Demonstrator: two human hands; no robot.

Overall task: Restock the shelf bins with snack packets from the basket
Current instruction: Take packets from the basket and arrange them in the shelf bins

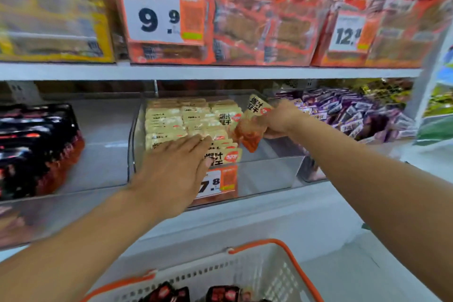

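A clear shelf bin in the middle of the lower shelf holds rows of cream-yellow snack packets. My left hand lies flat over the bin's front edge, its straight fingers resting on the front packets. My right hand grips a cream and orange snack packet over the bin's right part. The white basket with orange handles sits at the bottom, with black and red packets inside.
Black and red packets fill the bin to the left, purple packets the bin to the right. The upper shelf carries orange packets behind price tags 9.9 and 12. A 7.8 tag is on the middle bin.
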